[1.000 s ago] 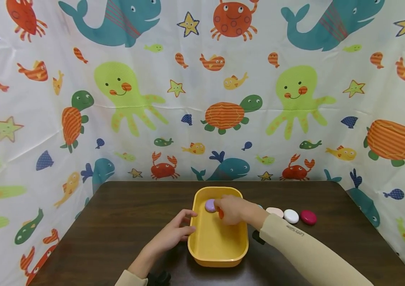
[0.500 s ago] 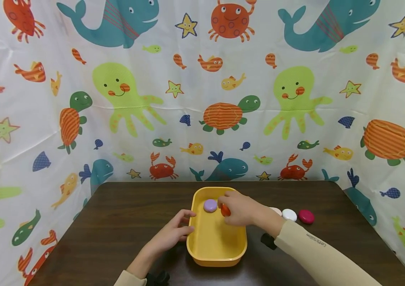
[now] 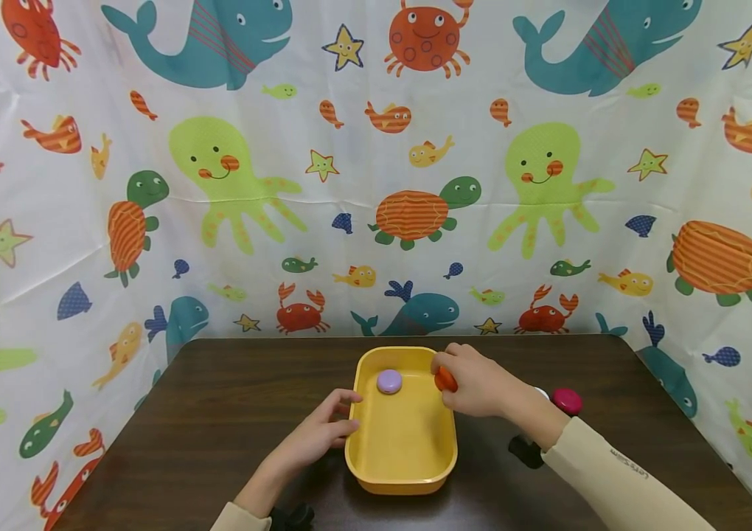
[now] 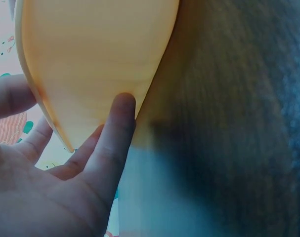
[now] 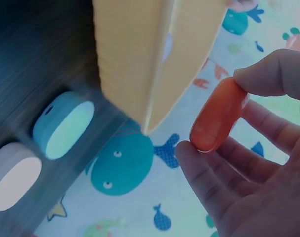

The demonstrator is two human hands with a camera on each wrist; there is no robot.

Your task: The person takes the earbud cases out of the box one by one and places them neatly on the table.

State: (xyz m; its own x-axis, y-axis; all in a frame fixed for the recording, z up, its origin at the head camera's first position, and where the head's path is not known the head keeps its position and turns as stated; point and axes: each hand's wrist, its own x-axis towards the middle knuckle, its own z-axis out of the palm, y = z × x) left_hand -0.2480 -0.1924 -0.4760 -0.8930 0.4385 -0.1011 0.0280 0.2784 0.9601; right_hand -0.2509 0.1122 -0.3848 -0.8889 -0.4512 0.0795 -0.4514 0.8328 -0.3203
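Observation:
A yellow plastic tub (image 3: 402, 450) stands in the middle of the table. Inside it, near the far end, lies a small round purple object (image 3: 389, 381). My right hand (image 3: 482, 383) pinches a glossy orange oval object (image 5: 216, 116) between thumb and fingertips; in the head view this orange piece (image 3: 445, 380) is over the tub's right rim. With fingers spread and slightly bent, my left hand (image 3: 316, 435) touches the tub's left side. In the left wrist view its thumb (image 4: 115, 133) lies against the outer wall.
Right of the tub lie a crimson round piece (image 3: 567, 401) and a white one (image 3: 541, 392) mostly hidden by my right arm. The right wrist view also shows a blue-green oval piece (image 5: 63, 126) and a pale pink one (image 5: 16, 173). A sea-animal curtain (image 3: 349, 251) hangs behind.
My right hand has moved right with the orange object, from beside the purple piece inside the tub to the right rim. The left hand keeps its place.

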